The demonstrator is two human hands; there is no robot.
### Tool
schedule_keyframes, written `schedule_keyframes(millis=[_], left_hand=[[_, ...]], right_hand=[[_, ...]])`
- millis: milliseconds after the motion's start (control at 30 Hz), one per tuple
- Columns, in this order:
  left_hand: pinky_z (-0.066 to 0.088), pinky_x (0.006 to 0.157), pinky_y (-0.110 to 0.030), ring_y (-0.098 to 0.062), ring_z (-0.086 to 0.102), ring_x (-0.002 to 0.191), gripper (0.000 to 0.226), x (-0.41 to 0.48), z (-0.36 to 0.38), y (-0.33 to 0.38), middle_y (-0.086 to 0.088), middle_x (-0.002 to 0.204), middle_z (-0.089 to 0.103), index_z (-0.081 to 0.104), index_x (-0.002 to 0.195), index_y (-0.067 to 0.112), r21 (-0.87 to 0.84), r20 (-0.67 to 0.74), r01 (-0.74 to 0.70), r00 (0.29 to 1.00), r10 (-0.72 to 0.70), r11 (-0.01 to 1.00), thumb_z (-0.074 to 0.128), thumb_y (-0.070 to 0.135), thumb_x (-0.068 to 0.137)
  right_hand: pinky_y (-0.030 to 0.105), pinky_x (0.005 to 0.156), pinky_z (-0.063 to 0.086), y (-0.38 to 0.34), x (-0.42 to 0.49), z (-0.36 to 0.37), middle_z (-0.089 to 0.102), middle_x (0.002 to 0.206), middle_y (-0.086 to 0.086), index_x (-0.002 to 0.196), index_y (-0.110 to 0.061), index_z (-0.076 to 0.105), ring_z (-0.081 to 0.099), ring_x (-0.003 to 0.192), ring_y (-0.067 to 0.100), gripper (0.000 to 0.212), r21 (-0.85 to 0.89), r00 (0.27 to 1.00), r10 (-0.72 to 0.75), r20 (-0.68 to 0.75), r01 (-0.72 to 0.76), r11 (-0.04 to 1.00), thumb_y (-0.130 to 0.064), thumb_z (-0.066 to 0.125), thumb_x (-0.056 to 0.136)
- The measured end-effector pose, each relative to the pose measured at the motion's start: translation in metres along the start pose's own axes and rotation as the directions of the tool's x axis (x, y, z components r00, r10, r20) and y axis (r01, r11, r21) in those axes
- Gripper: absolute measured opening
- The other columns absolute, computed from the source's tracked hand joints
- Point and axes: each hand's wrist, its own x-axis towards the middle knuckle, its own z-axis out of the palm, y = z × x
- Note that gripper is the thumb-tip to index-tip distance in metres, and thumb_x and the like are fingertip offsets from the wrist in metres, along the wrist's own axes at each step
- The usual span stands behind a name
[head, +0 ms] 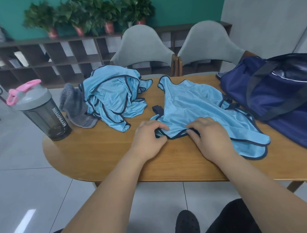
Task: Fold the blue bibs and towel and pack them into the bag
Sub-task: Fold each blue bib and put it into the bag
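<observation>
- light-blue mesh bib with dark navy trim (192, 104) lies spread flat on the oval wooden table (98, 154), between the heap and the bag; probably laid out flat so it folds clean
- left hand (148, 136) pinches the bib's near hem at its left end, fingers curled over the trim; right hand (209, 135) pinches the same hem just to the right; both are grasping the bib, neither is loose; holding one edge at two spots suggests the first fold is about to start
- heap of crumpled light-blue bibs (111, 98) sits beyond the left hand, apart from the flat bib; unfolded; how many are in it cannot be told
- grey knitted towel (75, 107) is bunched up, touching the heap's left side; not folded
- navy fabric duffel bag (271, 90) stands at the table's right end; its top looks open; the flat bib's right edge reaches it; nothing seen packed
- counts: one flat bib; one heap; one towel; one bag; one grey shaker bottle with pink loop (41, 110) at the table's left end; two grey chairs (142, 46) behind the table; four potted plants (109, 10) on the shelf
</observation>
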Motion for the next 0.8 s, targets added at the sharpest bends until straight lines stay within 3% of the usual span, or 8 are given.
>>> schedule_keyframes(millis=[133,267,367,400,500,567,700,800], left_hand=[[0.044,0.098,-0.032,-0.014,0.053,0.114,0.016,0.002,0.003,-0.006,0.013,0.108,0.070,0.076,0.113,0.027,-0.034,-0.113,0.050,0.992,-0.054,0.998,0.063,0.030,0.103],[0.049,0.084,-0.033,-0.015,0.059,0.096,0.016,0.001,0.002,-0.010,0.010,0.090,0.067,0.071,0.105,0.028,-0.147,-0.208,0.087,0.971,-0.117,0.985,0.059,0.039,0.106],[0.050,0.083,-0.026,-0.008,0.063,0.091,0.008,0.000,-0.001,-0.009,0.010,0.094,0.067,0.068,0.108,0.026,-0.293,-0.288,0.088,0.942,-0.176,0.952,0.063,0.022,0.104],[0.052,0.083,-0.026,-0.007,0.064,0.090,0.015,-0.001,-0.003,-0.009,0.008,0.097,0.068,0.067,0.107,0.027,-0.360,-0.312,0.098,0.924,-0.219,0.928,0.062,0.013,0.103],[0.059,0.086,-0.041,-0.019,0.069,0.089,0.034,-0.003,-0.007,-0.012,0.004,0.105,0.069,0.063,0.101,0.029,-0.472,-0.339,0.142,0.882,-0.328,0.870,0.057,-0.003,0.097],[0.059,0.089,-0.043,-0.020,0.068,0.092,0.037,-0.003,-0.008,-0.010,0.006,0.108,0.069,0.064,0.102,0.030,-0.463,-0.314,0.152,0.893,-0.322,0.873,0.055,-0.005,0.096],[0.055,0.098,-0.033,-0.008,0.066,0.107,0.041,-0.001,-0.006,-0.009,0.012,0.118,0.065,0.069,0.110,0.037,-0.373,-0.246,0.098,0.948,-0.200,0.923,0.060,0.000,0.096],[0.053,0.096,-0.030,-0.005,0.062,0.099,0.020,0.002,-0.002,-0.010,0.014,0.111,0.064,0.073,0.109,0.026,-0.219,-0.322,0.114,0.929,-0.182,0.969,0.064,0.011,0.099]], right_hand=[[0.040,0.075,0.048,-0.003,0.002,-0.006,0.064,0.091,-0.006,0.102,-0.020,0.066,0.056,0.087,0.021,0.020,0.053,0.995,0.096,-0.006,-0.095,0.994,-0.034,0.052,0.107],[0.041,0.074,0.048,-0.004,0.003,-0.008,0.059,0.086,-0.007,0.097,-0.020,0.062,0.055,0.085,0.020,0.019,0.111,0.991,0.133,-0.003,-0.132,0.985,-0.033,0.052,0.106],[0.041,0.083,0.051,-0.006,0.000,-0.013,0.061,0.100,-0.006,0.106,-0.020,0.065,0.056,0.095,0.019,0.009,0.094,0.998,0.038,-0.047,-0.033,0.995,-0.026,0.062,0.099],[0.039,0.084,0.049,-0.008,-0.002,-0.016,0.059,0.104,-0.005,0.108,-0.020,0.065,0.055,0.098,0.020,0.013,0.083,0.997,-0.013,-0.070,0.019,0.996,-0.023,0.067,0.096],[0.038,0.082,0.046,-0.014,-0.006,-0.022,0.054,0.112,0.000,0.103,-0.018,0.069,0.051,0.100,0.023,0.021,0.053,0.978,-0.173,-0.119,0.180,0.982,-0.012,0.075,0.085],[0.042,0.083,0.045,-0.013,-0.006,-0.020,0.054,0.113,0.000,0.093,-0.022,0.071,0.051,0.102,0.024,0.020,0.058,0.967,-0.245,-0.074,0.249,0.967,-0.005,0.072,0.082],[0.045,0.090,0.047,-0.008,-0.005,-0.013,0.056,0.122,-0.008,0.094,-0.034,0.076,0.052,0.115,0.021,0.018,0.127,0.954,-0.287,0.083,0.276,0.953,-0.024,0.063,0.088],[0.039,0.099,0.045,-0.009,-0.003,-0.011,0.055,0.126,-0.017,0.107,-0.041,0.077,0.050,0.122,0.013,0.021,0.150,0.957,-0.247,0.154,0.225,0.963,-0.054,0.068,0.093]])
